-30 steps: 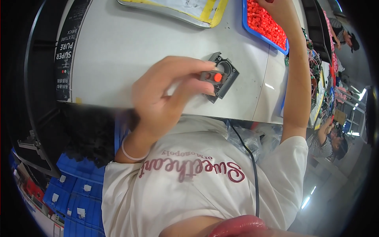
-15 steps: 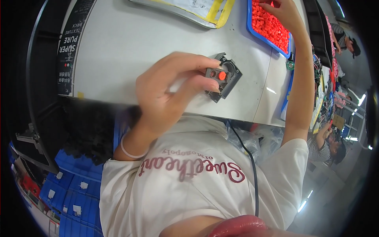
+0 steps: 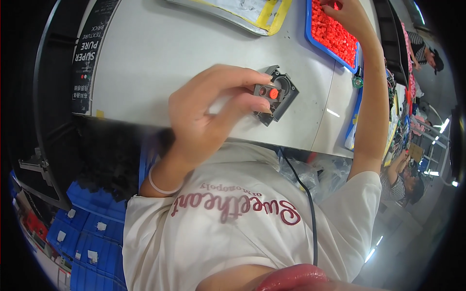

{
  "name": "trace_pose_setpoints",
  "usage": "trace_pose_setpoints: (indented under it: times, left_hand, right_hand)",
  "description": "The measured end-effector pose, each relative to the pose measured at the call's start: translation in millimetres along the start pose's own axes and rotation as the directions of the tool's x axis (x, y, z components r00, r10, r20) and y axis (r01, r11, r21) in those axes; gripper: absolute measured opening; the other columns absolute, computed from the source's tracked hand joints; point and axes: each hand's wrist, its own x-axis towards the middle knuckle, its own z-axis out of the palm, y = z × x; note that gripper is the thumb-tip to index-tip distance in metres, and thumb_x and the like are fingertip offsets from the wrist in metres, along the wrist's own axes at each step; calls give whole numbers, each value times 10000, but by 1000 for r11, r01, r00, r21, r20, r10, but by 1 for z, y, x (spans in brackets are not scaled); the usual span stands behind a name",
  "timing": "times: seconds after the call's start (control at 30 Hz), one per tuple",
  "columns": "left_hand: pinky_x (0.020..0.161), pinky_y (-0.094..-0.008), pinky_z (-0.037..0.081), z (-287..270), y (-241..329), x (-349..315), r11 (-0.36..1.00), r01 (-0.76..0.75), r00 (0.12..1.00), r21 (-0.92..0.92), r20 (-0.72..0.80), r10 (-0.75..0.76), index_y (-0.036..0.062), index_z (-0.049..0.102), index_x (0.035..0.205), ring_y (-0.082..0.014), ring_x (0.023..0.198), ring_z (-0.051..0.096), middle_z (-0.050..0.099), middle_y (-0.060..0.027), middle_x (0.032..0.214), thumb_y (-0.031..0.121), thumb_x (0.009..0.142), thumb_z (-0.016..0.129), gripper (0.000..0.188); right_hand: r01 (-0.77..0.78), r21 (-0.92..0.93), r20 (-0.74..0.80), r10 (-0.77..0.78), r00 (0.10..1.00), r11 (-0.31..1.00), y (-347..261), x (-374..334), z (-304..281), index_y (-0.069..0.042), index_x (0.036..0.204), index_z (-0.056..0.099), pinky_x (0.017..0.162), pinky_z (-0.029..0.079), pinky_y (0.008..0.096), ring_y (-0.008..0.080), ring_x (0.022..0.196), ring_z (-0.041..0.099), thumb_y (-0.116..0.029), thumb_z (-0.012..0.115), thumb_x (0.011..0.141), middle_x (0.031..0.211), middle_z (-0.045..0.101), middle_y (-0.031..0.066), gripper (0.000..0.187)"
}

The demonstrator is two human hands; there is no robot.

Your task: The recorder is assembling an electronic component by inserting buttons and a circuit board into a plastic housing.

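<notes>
My left hand [image 3: 208, 104] pinches a small dark grey plastic piece [image 3: 262, 91] between thumb and fingers. It has two round holes, and a red button [image 3: 274, 93] sits in the right-hand one. Just behind and partly covered by it, a dark grey plastic housing [image 3: 286, 99] rests on the table, its hollow inside facing up. Over at the far right, my right hand [image 3: 347, 17] is at a blue tray [image 3: 308, 34] heaped with small red plastic pieces [image 3: 332, 36]. Its fingers are bent together among the pieces; the picture's upper edge cuts them off in part.
A pale tray with yellow tape [image 3: 264, 19] lies at the table's far side. A dark printed box [image 3: 90, 63] stands along the left edge. Blue bins [image 3: 97, 233] are stacked at lower left. Other people [image 3: 403, 179] work off to the right.
The view has shifted slightly. My right fingers have drawn closer together at the red pieces; my left hand keeps its hold on the grey piece.
</notes>
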Motion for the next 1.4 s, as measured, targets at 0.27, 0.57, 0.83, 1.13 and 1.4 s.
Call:
trace_pose_setpoints:
  times: [0.27, 0.57, 0.83, 1.13, 1.4]
  left_hand:
    - [631, -221, 486, 2, -1, 0, 1000, 8, 1000, -1, -6, -8, -31, 661, 920, -130, 698, 630, 658, -91, 812, -47, 754, 665, 167]
    - [646, -218, 494, 0, -3, 0, 1000, 9, 1000, 16, 6, -9, -37, 657, 931, -130, 715, 638, 657, -95, 826, -58, 761, 652, 171]
    - [669, -219, 503, 0, -4, -2, 998, 36, 999, -54, 3, -36, -41, 651, 959, -128, 738, 648, 655, -93, 834, -55, 777, 650, 182]
    - [699, -288, 569, -6, -8, -1, 996, 28, 999, -89, 46, -24, -114, 569, 1037, -200, 745, 663, 659, -180, 883, -8, 843, 628, 228]
    - [694, -258, 554, -1, -7, -2, 973, 32, 999, -230, -1, -33, -126, 576, 1017, -175, 768, 653, 655, -179, 899, -18, 835, 640, 221]
  right_hand:
    - [1, 146, -3, 0, 1000, 989, -1, -2, -1, 9, 837, 662, 632, 471, 342, 238, 687, 608, -55, 643, 721, 747, 646, 127, 134]
    - [123, 54, -25, -122, 992, 991, 8, 1, 5, 8, 830, 641, 645, 486, 339, 249, 695, 613, -62, 650, 707, 739, 632, 139, 142]
    - [108, 83, 28, -111, 993, 991, -13, -2, -6, 16, 801, 602, 618, 477, 325, 225, 658, 593, -69, 625, 686, 709, 610, 132, 144]
    - [198, 845, -204, -43, 978, 498, -78, -50, -31, -13, 804, 561, 647, 468, 227, 109, 697, 580, 51, 604, 740, 794, 603, 73, 100]
    - [296, 676, -123, -292, 949, 675, -152, -83, -35, -15, 756, 652, 570, 473, 230, 139, 648, 612, 58, 720, 647, 761, 636, 95, 148]
